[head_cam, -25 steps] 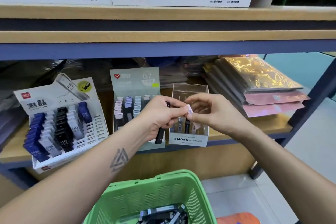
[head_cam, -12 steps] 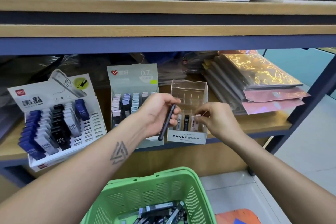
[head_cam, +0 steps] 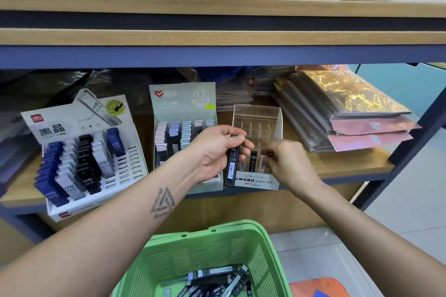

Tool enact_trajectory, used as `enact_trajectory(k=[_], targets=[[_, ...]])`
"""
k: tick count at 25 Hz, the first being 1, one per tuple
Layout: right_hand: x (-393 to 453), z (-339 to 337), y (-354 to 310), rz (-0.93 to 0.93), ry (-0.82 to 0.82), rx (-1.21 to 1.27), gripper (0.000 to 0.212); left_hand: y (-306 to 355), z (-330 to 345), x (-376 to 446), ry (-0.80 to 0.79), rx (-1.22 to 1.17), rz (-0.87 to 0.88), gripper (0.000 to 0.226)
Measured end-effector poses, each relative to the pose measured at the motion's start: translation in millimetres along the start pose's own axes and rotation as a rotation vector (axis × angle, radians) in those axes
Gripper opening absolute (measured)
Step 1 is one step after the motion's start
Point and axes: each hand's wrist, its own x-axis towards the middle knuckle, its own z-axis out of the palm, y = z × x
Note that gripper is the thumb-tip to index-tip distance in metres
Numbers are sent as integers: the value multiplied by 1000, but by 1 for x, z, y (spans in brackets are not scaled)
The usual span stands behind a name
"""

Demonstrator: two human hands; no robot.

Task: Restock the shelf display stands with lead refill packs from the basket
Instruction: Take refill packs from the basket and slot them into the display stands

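In front of the clear MONO stand (head_cam: 257, 147), the left hand (head_cam: 214, 152) grips 1 black lead pack (head_cam: 231, 166); the right hand (head_cam: 287, 164) fingers curl into the stand, grip unclear.

Left hand (head_cam: 217, 152) grips a slim black lead refill pack (head_cam: 232, 164) upright, just in front of the clear acrylic MONO display stand (head_cam: 257, 147). Right hand (head_cam: 287, 164) pinches at that stand's front slots, fingers curled. Below the stand sits the green plastic basket (head_cam: 205, 255), dark packs piled inside.
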Motion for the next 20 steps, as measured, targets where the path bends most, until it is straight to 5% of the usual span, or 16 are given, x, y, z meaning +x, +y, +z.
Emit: enact_trajectory(k=[7,12,18,20], targets=[[-3,-18,-21,-31,52,-44,8,6,-3,-3,-15,-42,76,20],[2,-31,-71,278,-333,1058,25,19,-12,-10,25,-177,204,18],[12,-25,-91,185,-259,1069,22,43,-43,-25,136,-114,273,22],[16,-25,-100,123,-206,1023,23,50,-58,-30,252,94,333,16]])
